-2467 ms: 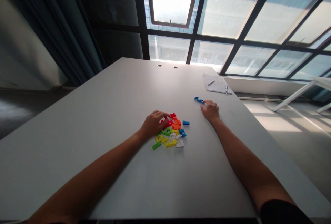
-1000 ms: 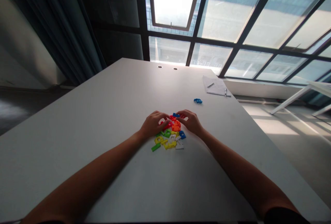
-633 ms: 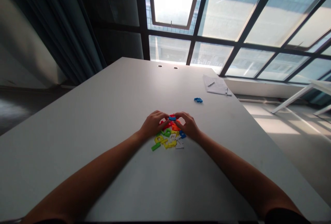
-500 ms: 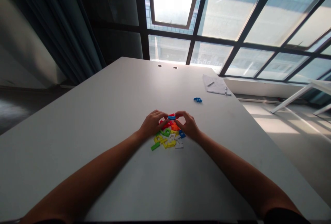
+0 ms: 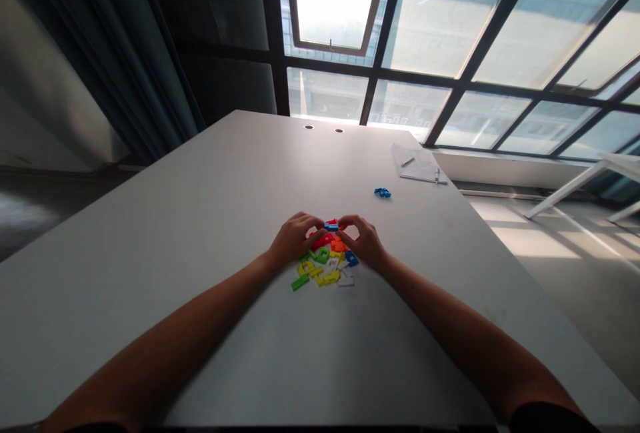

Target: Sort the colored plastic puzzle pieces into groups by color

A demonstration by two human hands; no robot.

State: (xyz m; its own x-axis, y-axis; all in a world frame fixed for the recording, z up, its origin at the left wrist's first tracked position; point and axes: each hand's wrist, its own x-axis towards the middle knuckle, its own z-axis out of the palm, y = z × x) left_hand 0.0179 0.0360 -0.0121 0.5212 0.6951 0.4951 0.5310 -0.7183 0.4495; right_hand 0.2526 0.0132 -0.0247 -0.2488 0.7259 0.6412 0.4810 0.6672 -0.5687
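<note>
A pile of small plastic pieces (image 5: 327,265) in red, orange, yellow, green, blue and white lies on the grey table (image 5: 200,233). My left hand (image 5: 293,241) and my right hand (image 5: 365,243) meet over the far side of the pile. Between their fingertips sits a small blue piece (image 5: 331,225), pinched from both sides, just above the red and orange pieces. Both hands have curled fingers. A separate blue piece (image 5: 383,193) lies alone farther back on the right.
A sheet of paper with a pen (image 5: 417,165) lies at the far right of the table. Two round holes (image 5: 324,129) sit near the far edge. Large windows stand behind, a dark curtain at the left. The table's right edge drops to the floor.
My right hand left the lone blue piece at the back right, came to the pile and picked up a blue piece. Both hands now pinch it together. My left hand barely moved.
</note>
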